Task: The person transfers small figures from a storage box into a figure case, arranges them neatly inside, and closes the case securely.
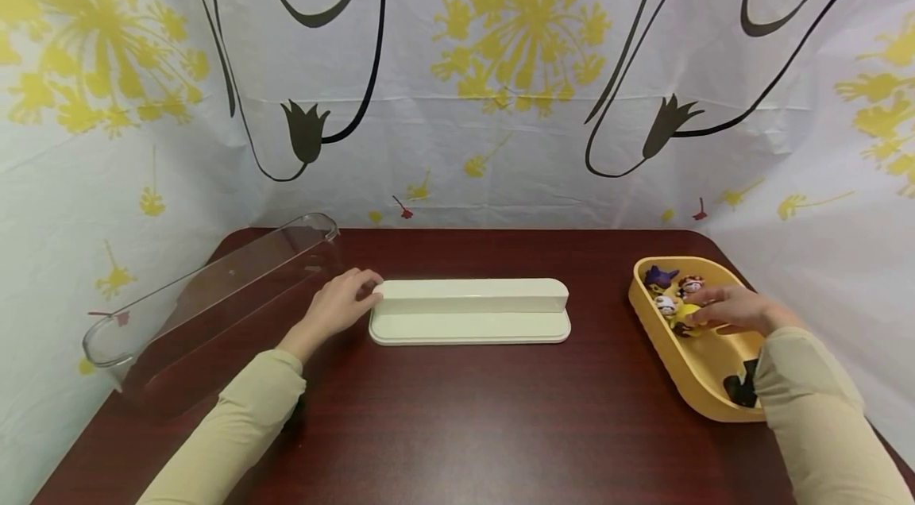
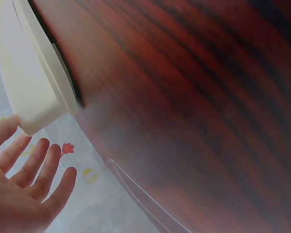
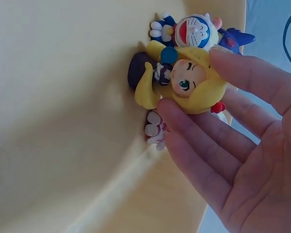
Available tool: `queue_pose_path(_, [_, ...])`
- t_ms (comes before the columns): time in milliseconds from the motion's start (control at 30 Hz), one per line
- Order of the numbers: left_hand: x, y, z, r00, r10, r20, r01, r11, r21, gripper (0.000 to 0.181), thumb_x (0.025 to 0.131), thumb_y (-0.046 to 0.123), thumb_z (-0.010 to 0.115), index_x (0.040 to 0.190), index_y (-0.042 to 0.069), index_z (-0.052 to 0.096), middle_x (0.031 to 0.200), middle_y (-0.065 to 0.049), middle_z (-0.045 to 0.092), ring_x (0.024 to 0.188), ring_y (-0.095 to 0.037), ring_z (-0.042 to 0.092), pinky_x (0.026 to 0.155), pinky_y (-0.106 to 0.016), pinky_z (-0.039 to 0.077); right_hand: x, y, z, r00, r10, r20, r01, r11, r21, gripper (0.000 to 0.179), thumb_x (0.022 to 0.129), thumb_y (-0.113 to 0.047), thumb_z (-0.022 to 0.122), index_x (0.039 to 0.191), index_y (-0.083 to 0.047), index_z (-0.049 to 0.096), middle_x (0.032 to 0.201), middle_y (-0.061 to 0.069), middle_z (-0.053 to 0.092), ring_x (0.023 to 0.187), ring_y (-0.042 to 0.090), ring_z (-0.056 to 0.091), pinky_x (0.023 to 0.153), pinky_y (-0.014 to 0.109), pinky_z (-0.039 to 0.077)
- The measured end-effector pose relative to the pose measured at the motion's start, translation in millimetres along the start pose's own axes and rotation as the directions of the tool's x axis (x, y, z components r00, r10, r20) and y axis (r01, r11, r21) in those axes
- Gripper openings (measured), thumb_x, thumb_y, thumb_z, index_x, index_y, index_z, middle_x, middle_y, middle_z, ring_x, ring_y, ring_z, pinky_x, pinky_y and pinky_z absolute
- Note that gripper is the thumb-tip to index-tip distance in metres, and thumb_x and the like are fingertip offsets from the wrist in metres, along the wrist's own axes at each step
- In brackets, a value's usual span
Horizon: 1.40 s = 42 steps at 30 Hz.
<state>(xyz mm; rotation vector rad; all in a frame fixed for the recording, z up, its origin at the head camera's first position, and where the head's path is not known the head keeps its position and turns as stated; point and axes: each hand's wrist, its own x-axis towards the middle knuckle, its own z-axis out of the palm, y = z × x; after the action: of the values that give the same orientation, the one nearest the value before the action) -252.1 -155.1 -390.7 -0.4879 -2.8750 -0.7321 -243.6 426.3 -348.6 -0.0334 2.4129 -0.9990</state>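
Note:
My left hand (image 1: 339, 302) touches the left end of a long cream stepped stand (image 1: 468, 326), its fingers loosely bent. In the left wrist view, the thumb meets the corner of the stand's raised part and the other fingers spread beside it. My right hand (image 1: 739, 308) reaches into a yellow tray (image 1: 665, 346). Thumb and fingers pinch the head of a yellow-haired figurine (image 3: 189, 80) with a winking face. Close around it are a blue-and-white cat figurine (image 3: 191, 31), a dark purple figurine (image 1: 659, 277) and a partly hidden figurine with white-and-pink feet (image 3: 156, 128).
A clear plastic cover (image 1: 214, 283) lies slanted along the table's left side. Black items (image 1: 739, 390) sit at the tray's near end, partly behind the right sleeve. The dark red table (image 1: 457, 418) ends at a patterned white cloth (image 1: 457, 171) behind and at both sides.

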Motion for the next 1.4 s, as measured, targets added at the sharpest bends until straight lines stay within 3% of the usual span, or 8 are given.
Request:
queue_pose_path(400, [-0.4, 0.4, -0.1, 1.000, -0.007, 0.000, 0.007, 1.000, 0.009, 0.023, 0.084, 0.024, 0.061, 0.104, 0.013, 0.060, 0.092, -0.003, 0.056, 0.085, -0.021, 0.055, 0.065, -0.041, 0.043, -5.1, -10, 0, 0.997, -0.062, -0.045, 0.060, 0.997, -0.037, 0.051, 0.086, -0.016, 0.057, 0.119, 0.018, 0.038, 0.095, 0.012, 0.060, 0.085, 0.021, 0.057, 0.072, 0.035, 0.046])
queue_pose_path(700, [-0.9, -0.8, -0.2, 1.000, -0.011, 0.001, 0.011, 1.000, 0.003, 0.023, 0.084, 0.025, 0.061, 0.104, 0.013, 0.060, 0.091, -0.003, 0.056, 0.084, -0.021, 0.055, 0.065, -0.041, 0.043, -6.4, -20, -3, 0.995, -0.083, -0.061, 0.082, 0.996, -0.021, 0.054, 0.086, -0.017, 0.057, 0.119, 0.020, 0.035, 0.093, 0.013, 0.062, 0.083, 0.023, 0.059, 0.072, 0.034, 0.046])
queue_pose_path(933, [-1.4, -1.4, 0.2, 1.000, -0.013, 0.003, 0.013, 1.000, 0.001, 0.023, 0.084, 0.025, 0.061, 0.104, 0.014, 0.060, 0.091, -0.003, 0.056, 0.085, -0.021, 0.055, 0.065, -0.040, 0.043, -12.0, -28, -5, 0.992, -0.105, -0.077, 0.099, 0.993, -0.069, 0.058, 0.087, -0.022, 0.056, 0.123, 0.018, 0.034, 0.096, 0.014, 0.061, 0.085, 0.022, 0.058, 0.076, 0.036, 0.045])
queue_pose_path(1200, [-0.6, -1.3, 0.6, 1.000, -0.013, 0.007, 0.013, 1.000, 0.000, 0.023, 0.084, 0.026, 0.060, 0.104, 0.015, 0.059, 0.092, -0.002, 0.056, 0.086, -0.020, 0.055, 0.066, -0.040, 0.043, -19.1, -39, -7, 0.974, -0.174, -0.142, 0.160, 0.982, -0.103, 0.050, 0.087, -0.020, 0.056, 0.118, 0.016, 0.041, 0.082, 0.012, 0.061, 0.070, 0.018, 0.058, 0.067, 0.032, 0.047])
queue_pose_path(1400, [-0.1, -1.1, 0.6, 1.000, -0.014, 0.007, 0.014, 1.000, -0.001, 0.023, 0.084, 0.026, 0.060, 0.104, 0.016, 0.059, 0.093, -0.002, 0.056, 0.086, -0.020, 0.055, 0.066, -0.040, 0.043, -24.2, -52, -8, 0.961, -0.207, -0.184, 0.173, 0.967, -0.189, 0.052, 0.087, -0.025, 0.057, 0.119, 0.013, 0.042, 0.087, 0.013, 0.063, 0.070, 0.018, 0.058, 0.063, 0.034, 0.045])
